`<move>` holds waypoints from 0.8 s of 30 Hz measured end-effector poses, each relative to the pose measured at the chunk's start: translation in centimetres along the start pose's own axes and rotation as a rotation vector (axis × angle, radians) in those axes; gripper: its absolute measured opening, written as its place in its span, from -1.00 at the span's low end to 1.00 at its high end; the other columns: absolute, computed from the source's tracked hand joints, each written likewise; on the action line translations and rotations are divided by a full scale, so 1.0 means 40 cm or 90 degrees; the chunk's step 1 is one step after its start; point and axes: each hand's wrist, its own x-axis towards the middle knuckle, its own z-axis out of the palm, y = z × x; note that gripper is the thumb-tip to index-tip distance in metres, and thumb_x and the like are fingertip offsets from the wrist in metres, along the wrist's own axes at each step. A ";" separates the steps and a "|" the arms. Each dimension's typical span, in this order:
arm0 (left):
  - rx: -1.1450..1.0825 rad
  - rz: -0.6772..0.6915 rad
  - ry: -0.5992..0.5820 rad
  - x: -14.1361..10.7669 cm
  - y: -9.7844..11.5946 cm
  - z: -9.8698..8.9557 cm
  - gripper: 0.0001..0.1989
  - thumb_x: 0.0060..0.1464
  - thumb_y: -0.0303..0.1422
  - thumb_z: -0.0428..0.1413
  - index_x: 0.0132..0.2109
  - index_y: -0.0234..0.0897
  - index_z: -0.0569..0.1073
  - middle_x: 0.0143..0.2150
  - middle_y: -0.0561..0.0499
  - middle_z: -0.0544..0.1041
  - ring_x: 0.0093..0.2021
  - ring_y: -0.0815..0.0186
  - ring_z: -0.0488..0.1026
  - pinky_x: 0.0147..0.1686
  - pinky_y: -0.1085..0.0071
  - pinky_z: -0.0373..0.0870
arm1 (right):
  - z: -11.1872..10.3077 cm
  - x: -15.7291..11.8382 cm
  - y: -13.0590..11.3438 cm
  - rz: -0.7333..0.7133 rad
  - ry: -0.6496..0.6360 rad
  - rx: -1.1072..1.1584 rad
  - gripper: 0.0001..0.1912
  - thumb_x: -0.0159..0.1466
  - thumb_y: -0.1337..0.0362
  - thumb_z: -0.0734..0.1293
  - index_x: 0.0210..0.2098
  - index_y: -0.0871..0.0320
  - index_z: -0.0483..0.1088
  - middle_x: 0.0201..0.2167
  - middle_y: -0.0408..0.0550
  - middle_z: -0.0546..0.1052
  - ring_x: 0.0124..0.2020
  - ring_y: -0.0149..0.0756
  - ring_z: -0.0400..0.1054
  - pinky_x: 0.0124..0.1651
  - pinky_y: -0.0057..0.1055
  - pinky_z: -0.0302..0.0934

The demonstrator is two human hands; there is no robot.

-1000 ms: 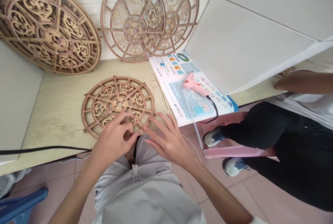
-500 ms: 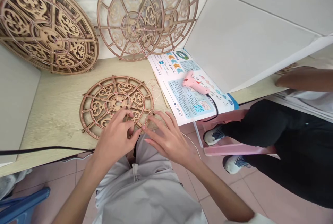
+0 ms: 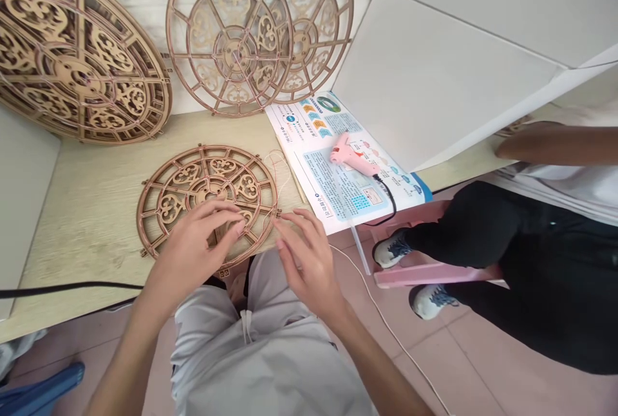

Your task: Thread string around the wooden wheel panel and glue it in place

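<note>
A flat laser-cut wooden wheel (image 3: 207, 172) with scrollwork and a thin reddish thread along its spokes lies on the table. My left hand (image 3: 193, 255) rests across its lower part, fingers spread, gripping nothing I can see. My right hand (image 3: 306, 261) sits just off the wheel's lower right rim, fingers loosely apart and empty. A loop of pale thread (image 3: 280, 174) lies on the table beyond the rim, near neither hand. The wheel's lower edge is hidden behind my left hand.
Several similar wheels (image 3: 229, 33) lean against the white wall behind. A pink glue gun (image 3: 350, 155) lies on a printed leaflet (image 3: 328, 178) at the table's right. A seated person's black-clad legs (image 3: 506, 255) and forearm (image 3: 555, 145) are on the right.
My hands have spread apart, with the left flatter on the wheel and the right drawn back from the rim. The whole view has shifted slightly left.
</note>
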 end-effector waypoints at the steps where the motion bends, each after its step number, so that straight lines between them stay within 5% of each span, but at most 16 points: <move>1: -0.004 0.019 0.015 0.016 0.002 0.011 -0.76 0.33 -0.20 0.08 -0.12 -0.17 0.61 0.01 0.01 0.59 0.07 0.20 0.52 0.15 0.22 0.43 | 0.012 -0.004 -0.007 -0.002 -0.008 -0.030 -0.61 0.38 0.46 0.29 0.18 0.18 0.41 0.10 0.19 0.44 0.26 0.00 0.24 0.25 0.07 0.29; 5: 0.020 0.103 -0.004 0.068 -0.008 0.065 -0.76 0.32 -0.34 0.06 -0.06 -0.22 0.62 0.06 -0.06 0.56 0.17 0.13 0.45 0.23 0.12 0.38 | 0.050 -0.030 -0.032 0.021 -0.056 -0.089 -0.60 0.39 0.32 0.33 0.21 0.18 0.39 0.29 0.28 0.28 0.38 0.18 0.07 0.26 0.23 0.23; 10: 0.010 0.140 0.009 0.068 -0.019 0.107 -0.80 0.31 -0.35 0.08 -0.12 -0.22 0.62 0.09 -0.07 0.55 0.29 0.07 0.34 0.32 0.00 0.26 | 0.056 -0.046 -0.026 0.106 0.037 0.023 -0.58 0.40 0.45 0.26 0.24 0.19 0.30 0.23 0.20 0.35 0.36 -0.10 0.17 0.35 -0.05 0.24; 16: -0.014 0.130 0.017 0.047 -0.002 0.109 -0.86 0.30 -0.35 0.10 -0.12 -0.17 0.57 0.07 -0.02 0.58 0.24 0.10 0.40 0.35 -0.10 0.15 | 0.056 -0.034 0.010 0.107 -0.006 -0.025 -0.52 0.44 0.40 0.22 0.34 0.15 0.26 0.28 0.19 0.33 0.35 -0.11 0.21 0.34 -0.07 0.27; 24: -0.052 0.090 -0.056 0.038 -0.009 0.089 -0.85 0.28 -0.32 0.08 -0.22 -0.16 0.54 0.12 0.02 0.55 0.31 0.12 0.35 0.44 -0.13 -0.02 | 0.069 -0.046 0.029 0.039 0.015 -0.038 -0.61 0.38 0.47 0.29 0.19 0.25 0.43 0.19 0.22 0.44 0.31 -0.04 0.27 0.31 -0.06 0.30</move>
